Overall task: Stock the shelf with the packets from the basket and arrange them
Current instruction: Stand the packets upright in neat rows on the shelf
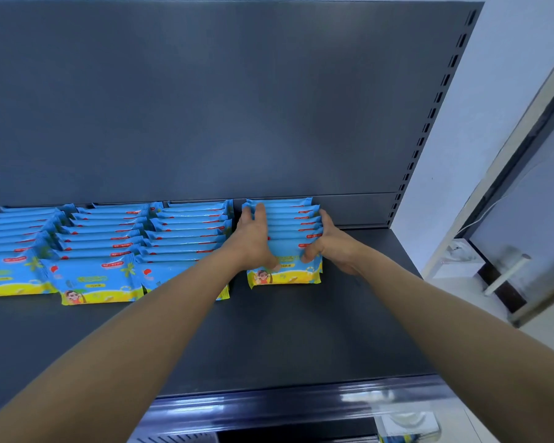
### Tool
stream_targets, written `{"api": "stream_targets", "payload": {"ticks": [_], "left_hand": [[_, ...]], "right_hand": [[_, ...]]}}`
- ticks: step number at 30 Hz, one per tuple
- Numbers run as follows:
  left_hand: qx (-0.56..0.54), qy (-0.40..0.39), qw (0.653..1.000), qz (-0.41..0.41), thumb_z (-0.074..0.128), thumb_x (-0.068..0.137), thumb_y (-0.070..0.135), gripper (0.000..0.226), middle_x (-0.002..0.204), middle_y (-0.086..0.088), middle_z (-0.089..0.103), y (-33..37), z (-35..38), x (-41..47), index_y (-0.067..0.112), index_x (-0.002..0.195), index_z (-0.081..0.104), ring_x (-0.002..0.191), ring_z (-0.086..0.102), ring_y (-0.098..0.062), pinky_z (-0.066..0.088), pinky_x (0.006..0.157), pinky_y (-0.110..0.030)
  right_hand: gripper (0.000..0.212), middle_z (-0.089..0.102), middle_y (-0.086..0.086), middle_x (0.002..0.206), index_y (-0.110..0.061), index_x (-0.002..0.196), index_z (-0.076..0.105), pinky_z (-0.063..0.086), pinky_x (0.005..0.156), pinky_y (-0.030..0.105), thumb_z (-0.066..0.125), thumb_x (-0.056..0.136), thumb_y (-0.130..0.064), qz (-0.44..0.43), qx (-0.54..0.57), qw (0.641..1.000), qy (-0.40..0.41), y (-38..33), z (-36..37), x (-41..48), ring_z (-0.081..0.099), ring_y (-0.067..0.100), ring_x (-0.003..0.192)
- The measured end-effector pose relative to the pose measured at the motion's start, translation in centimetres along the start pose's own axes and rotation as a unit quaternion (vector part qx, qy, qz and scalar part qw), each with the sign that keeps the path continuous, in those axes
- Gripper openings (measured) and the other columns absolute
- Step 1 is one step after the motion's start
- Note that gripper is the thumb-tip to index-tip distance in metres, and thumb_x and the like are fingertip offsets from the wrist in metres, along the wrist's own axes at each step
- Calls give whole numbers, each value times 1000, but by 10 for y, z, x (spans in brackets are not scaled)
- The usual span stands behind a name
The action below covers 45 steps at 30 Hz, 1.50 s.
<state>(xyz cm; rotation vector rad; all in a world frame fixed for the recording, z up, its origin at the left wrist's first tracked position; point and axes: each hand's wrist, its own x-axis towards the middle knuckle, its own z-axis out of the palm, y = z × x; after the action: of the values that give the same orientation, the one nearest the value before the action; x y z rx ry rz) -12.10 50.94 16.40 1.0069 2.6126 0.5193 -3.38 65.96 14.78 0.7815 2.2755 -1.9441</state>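
Left fingers [259,217] straight and together, flat against the left side of the rightmost packet row [287,222]; thumb across the front packet [285,274]. Right fingers [327,220] the same on the right side. Left hand [253,241] and right hand [333,247] squeeze the row between them. The row stands on the dark shelf [301,330], beside the other packet rows [103,244].
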Motion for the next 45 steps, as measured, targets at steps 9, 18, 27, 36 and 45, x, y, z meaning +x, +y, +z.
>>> {"api": "stream_targets", "payload": {"ticks": [9,18,27,36,45], "left_hand": [[171,-32,985,13,78,72,34,122,152,-21,-12,1,-1,2,0,145,-14,143,-2,-34,18,115,-36],[184,18,977,106,77,70,40,108,155,-9,11,-14,-13,-13,11,148,9,143,3,-28,10,117,-36],[34,158,980,120,70,81,23,22,100,-5,59,-65,-54,-51,10,96,61,103,49,-23,37,93,-35],[157,86,977,116,72,78,33,35,105,1,52,-107,-51,-85,18,106,56,103,44,-18,34,90,-32],[79,55,986,135,70,76,11,16,88,-2,55,-70,-34,-82,15,80,54,82,50,-20,42,72,-32]], "right_hand": [[81,60,4,120,-14,133,38,50,95,36,70,65,18,6,-16,1000,-12,3,-4,1,59,22,111],[123,15,5,154,-16,149,-12,32,111,45,77,66,3,-33,-165,982,85,-1,6,-12,26,25,138],[80,16,7,154,-12,146,25,8,119,39,68,82,-26,-206,-375,879,209,-16,43,-32,4,27,144],[43,40,3,141,-13,130,52,15,114,29,60,89,-20,-280,-414,847,184,-23,85,-36,23,22,136],[32,53,4,130,-10,120,60,23,107,27,53,89,-6,-284,-368,861,207,-32,77,-47,35,23,129]]}}
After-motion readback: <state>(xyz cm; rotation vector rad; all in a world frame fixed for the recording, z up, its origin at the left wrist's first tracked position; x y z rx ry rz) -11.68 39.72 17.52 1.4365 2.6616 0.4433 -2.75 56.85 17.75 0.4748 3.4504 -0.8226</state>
